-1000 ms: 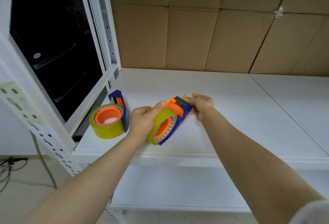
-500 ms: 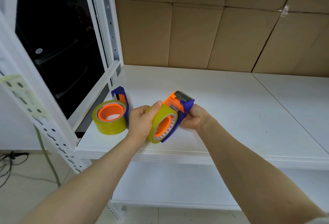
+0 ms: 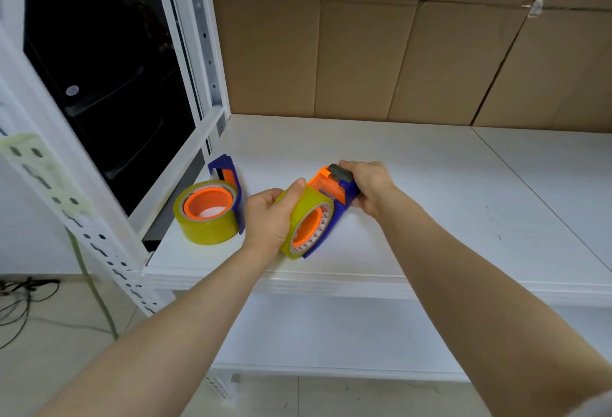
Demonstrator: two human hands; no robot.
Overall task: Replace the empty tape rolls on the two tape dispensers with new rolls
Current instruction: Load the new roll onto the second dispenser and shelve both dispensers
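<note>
A blue and orange tape dispenser is held just above the white shelf, loaded with a full yellowish tape roll. My left hand grips that roll from the left, thumb on top. My right hand clasps the dispenser's cutter end from the right. A second blue dispenser lies on the shelf at the left with another full yellowish roll on its orange hub.
Brown cardboard lines the back of the shelf. A white perforated upright and a slanted frame post stand at the left. A lower shelf lies below, and cables trail on the floor at the far left.
My right hand has shifted from under the dispenser's blue body up onto its cutter end. The dispenser stays tilted in both hands; the second dispenser has not moved.
</note>
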